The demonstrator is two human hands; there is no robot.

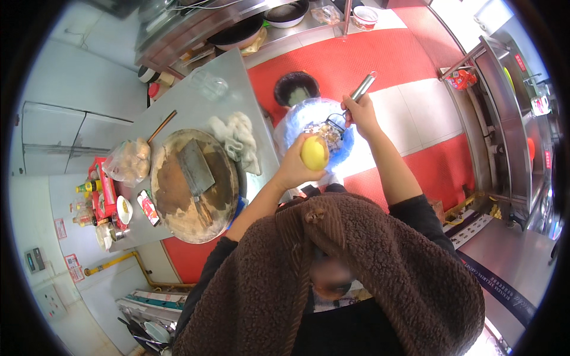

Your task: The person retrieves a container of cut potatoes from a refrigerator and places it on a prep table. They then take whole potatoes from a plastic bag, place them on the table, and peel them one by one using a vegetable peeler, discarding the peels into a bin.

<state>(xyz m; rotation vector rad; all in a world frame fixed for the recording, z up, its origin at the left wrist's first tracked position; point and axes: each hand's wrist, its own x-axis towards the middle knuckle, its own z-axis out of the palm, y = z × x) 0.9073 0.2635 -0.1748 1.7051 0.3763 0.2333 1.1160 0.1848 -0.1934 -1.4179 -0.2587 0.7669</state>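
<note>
My left hand (293,163) grips a pale yellow peeled potato (314,155), with some brown skin showing at its top edge. My right hand (360,113) is closed around a steel peeler (363,87), whose head is to the right of and above the potato, apart from it. Both hands are over a bin lined with a blue plastic bag (344,151), with peelings and scraps (320,130) inside. A dark bucket (285,84) with pale contents stands just beyond the bin.
A steel counter (136,127) on my left holds a round chopping board (169,216) with a cleaver (196,166), a white cloth (237,136), a bag of food (127,163), a phone (148,207) and condiments. Shelves with pans (285,15) are ahead; steel sinks (504,124) line the right.
</note>
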